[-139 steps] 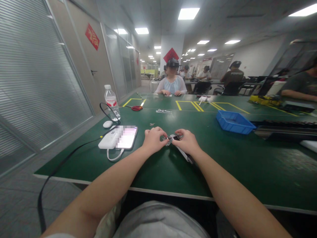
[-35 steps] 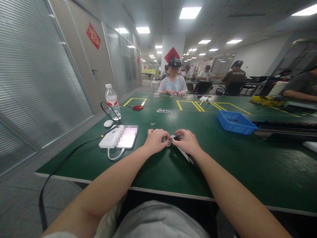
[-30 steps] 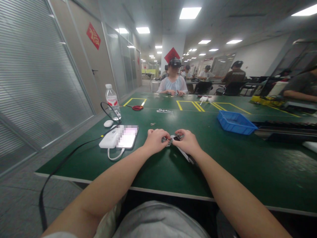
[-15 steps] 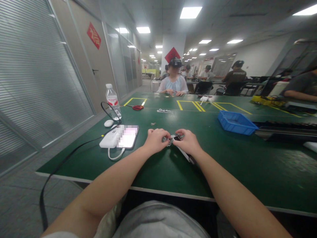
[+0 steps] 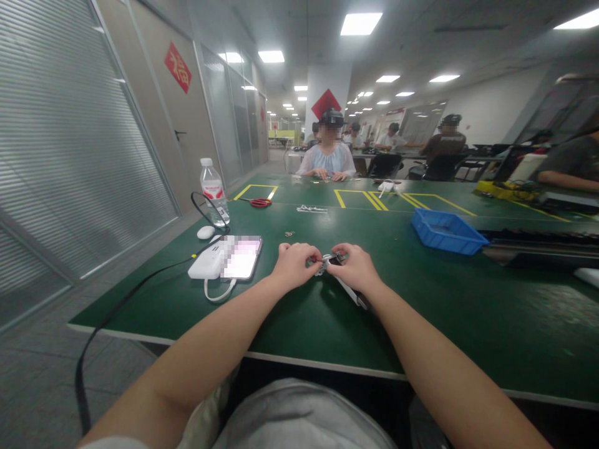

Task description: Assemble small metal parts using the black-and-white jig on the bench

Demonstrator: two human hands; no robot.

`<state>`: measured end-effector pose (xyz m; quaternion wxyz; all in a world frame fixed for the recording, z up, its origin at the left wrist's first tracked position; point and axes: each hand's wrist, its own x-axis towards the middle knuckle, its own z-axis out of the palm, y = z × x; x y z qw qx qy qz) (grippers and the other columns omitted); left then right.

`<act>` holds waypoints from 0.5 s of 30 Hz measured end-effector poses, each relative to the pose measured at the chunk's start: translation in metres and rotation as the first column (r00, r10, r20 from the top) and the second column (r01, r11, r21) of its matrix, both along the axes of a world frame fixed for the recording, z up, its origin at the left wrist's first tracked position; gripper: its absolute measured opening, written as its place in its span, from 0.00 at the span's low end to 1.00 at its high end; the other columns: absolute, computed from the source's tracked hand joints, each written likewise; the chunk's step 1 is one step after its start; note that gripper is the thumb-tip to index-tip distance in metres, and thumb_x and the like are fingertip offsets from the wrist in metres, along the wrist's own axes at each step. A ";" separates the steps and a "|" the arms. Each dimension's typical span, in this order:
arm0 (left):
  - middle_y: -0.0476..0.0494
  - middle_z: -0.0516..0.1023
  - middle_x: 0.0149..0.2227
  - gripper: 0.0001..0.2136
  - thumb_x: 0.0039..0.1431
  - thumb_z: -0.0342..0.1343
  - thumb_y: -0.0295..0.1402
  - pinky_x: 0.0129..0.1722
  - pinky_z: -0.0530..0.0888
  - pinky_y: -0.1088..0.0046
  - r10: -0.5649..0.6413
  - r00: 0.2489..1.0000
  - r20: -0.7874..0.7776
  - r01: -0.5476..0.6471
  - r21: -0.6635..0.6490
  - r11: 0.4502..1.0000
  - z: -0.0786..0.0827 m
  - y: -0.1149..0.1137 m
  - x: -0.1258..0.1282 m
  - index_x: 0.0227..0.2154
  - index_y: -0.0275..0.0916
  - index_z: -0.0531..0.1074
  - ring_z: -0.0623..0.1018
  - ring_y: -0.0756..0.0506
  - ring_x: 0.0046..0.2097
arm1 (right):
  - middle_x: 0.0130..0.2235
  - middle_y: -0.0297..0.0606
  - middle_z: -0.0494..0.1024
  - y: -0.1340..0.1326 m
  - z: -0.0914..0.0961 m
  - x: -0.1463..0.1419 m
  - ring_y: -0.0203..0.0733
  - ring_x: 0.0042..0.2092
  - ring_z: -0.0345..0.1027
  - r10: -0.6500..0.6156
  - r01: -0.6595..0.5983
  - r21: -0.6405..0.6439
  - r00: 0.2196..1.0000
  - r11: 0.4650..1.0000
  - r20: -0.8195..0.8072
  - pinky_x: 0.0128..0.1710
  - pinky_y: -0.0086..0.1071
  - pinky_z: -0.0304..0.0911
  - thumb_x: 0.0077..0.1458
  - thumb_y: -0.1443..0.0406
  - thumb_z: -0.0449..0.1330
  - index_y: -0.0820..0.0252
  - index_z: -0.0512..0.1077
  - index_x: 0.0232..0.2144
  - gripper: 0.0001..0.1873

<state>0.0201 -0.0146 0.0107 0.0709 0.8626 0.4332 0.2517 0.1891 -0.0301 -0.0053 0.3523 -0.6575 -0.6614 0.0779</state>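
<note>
My right hand (image 5: 354, 268) is closed round one end of a slim white-and-dark strip-like piece (image 5: 347, 290), whose other end slants down toward the table under my forearm. Its exact kind cannot be made out. My left hand (image 5: 297, 265) is pinched at the same end, fingertips close to small silvery metal bits (image 5: 321, 267) between the hands. What the left fingers hold is too small to name. A little beyond my left hand, a small loose metal piece (image 5: 289, 234) lies on the green table (image 5: 290, 324).
On the left stand a water bottle (image 5: 214, 193), a white power bank (image 5: 206, 262) and a lit phone (image 5: 243, 259) joined by cable. Red-handled scissors (image 5: 260, 202) lie farther back. A blue tray (image 5: 447, 232) sits at right. Across the table sits a person (image 5: 327, 159).
My left fingertips have shifted very slightly at the small metal bits. Otherwise both hands and the strip-like piece hold their places.
</note>
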 end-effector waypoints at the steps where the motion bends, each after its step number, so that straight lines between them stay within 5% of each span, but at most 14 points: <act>1: 0.51 0.76 0.34 0.05 0.53 0.54 0.34 0.42 0.55 0.65 -0.002 1.000 0.001 0.002 0.004 1.000 -0.001 0.000 0.000 0.31 0.42 0.72 0.71 0.46 0.42 | 0.36 0.43 0.74 0.000 0.000 0.000 0.42 0.37 0.68 -0.001 0.001 0.003 1.000 1.000 0.002 0.38 0.32 0.63 0.36 0.62 0.61 0.62 0.74 0.36 0.20; 15: 0.50 0.75 0.37 0.04 0.51 0.55 0.32 0.43 0.56 0.65 -0.031 0.999 0.005 0.031 0.010 0.999 -0.001 0.001 -0.001 0.31 0.42 0.73 0.71 0.45 0.44 | 0.36 0.43 0.74 -0.001 0.002 0.000 0.42 0.37 0.68 0.003 -0.003 -0.002 1.000 1.000 0.008 0.38 0.32 0.63 0.36 0.62 0.62 0.62 0.74 0.36 0.20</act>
